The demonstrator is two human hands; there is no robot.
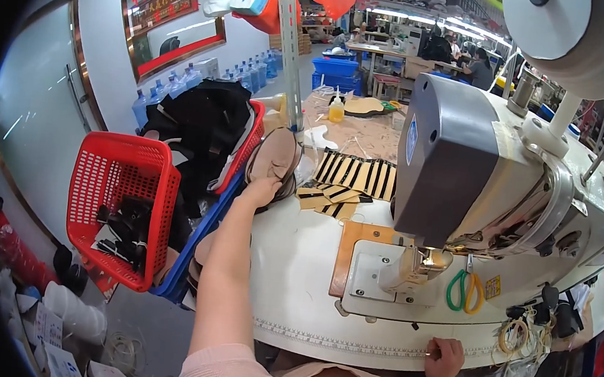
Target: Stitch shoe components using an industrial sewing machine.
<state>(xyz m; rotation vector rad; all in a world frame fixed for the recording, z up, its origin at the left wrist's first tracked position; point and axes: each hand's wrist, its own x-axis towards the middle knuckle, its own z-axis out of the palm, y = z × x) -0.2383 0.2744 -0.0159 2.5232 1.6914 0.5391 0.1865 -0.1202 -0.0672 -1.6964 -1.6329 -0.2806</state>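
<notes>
My left hand reaches forward along the left side of the white sewing table. Its fingers are closed on the near end of a brownish, sole-shaped shoe piece, which seems to lie on others like it. Down at the table's front edge, beside the printed ruler strip, my right hand is curled with the fingertips together. Whatever it may pinch is too small to name. Between the hands stands a large industrial sewing machine, its post and stitching area nearer to my right hand.
Black-and-tan striped pieces lie beyond my left hand. Scissors with green and yellow handles rest right of the machine post. A red basket with black scraps and another heaped with black material stand left. A yellow bottle sits farther back.
</notes>
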